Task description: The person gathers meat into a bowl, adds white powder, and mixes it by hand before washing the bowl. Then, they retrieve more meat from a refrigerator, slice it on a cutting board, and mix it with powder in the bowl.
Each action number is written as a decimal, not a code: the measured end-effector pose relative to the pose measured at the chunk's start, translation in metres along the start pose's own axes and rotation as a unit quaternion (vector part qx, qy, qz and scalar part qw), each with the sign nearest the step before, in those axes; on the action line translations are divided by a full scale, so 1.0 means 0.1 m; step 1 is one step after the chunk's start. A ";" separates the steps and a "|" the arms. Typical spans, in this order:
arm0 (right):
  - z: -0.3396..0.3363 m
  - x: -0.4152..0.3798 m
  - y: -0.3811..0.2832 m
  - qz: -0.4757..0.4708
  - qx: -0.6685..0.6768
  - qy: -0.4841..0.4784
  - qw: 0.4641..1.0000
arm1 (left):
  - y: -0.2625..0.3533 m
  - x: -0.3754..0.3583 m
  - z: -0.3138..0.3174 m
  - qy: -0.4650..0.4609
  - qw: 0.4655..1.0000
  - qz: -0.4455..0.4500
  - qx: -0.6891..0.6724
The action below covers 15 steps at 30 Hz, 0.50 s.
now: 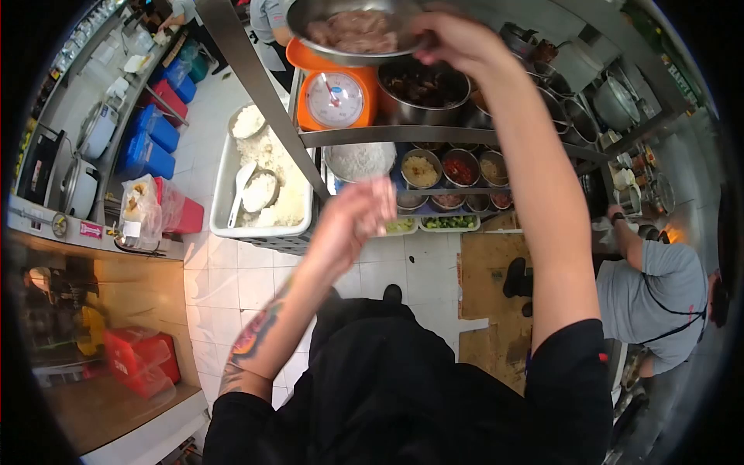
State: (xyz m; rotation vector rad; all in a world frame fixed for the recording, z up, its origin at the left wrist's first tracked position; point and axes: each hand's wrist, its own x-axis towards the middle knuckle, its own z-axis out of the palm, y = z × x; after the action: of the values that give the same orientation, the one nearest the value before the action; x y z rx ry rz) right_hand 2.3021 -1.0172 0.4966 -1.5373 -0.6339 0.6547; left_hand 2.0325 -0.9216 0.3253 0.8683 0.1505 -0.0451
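Note:
At the top of the view, my right hand (457,43) is closed on the rim of a metal bowl (353,56) holding raw meat slices (353,31). The bowl is on or just above the upper shelf, beside an orange kitchen scale (335,99); contact with the shelf is not visible. Lower down, my left hand (353,221) is raised in front of a bowl of white powder (359,160). Its blurred fingers are curled together, and I cannot make out what lies between them.
A white tub (304,221) of cooked-looking rice stands left, with a white scoop (242,190). A pot of dark food (422,91) sits on the metal shelf (403,136). Below are several ingredient containers (419,169). A co-worker (655,291) stands right, near a flame (674,232).

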 end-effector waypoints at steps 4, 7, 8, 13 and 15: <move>-0.62 -0.90 0.09 -0.043 0.006 0.046 0.998 | -1.70 0.35 -1.26 0.169 0.960 -0.175 -0.141; -0.52 -1.85 0.32 0.011 -0.008 0.158 0.987 | -2.38 1.14 -2.24 0.050 0.980 -0.017 -0.190; -0.52 -2.14 0.50 0.057 0.037 0.173 0.983 | -2.49 1.28 -2.45 0.172 0.971 -0.034 -0.162; -0.34 -3.21 1.94 0.222 0.225 0.220 0.923 | -2.67 1.14 -2.26 0.279 0.948 -0.012 -0.155; -0.05 -3.24 2.37 0.292 0.259 0.216 0.895 | -2.12 0.84 -1.67 0.233 0.968 0.005 -0.097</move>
State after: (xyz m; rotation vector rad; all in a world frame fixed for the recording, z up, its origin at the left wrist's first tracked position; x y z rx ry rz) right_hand 2.0872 -1.2713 0.2719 -1.2874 0.3491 0.8091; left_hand 2.0752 -0.9289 0.0460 0.6713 0.5814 0.1825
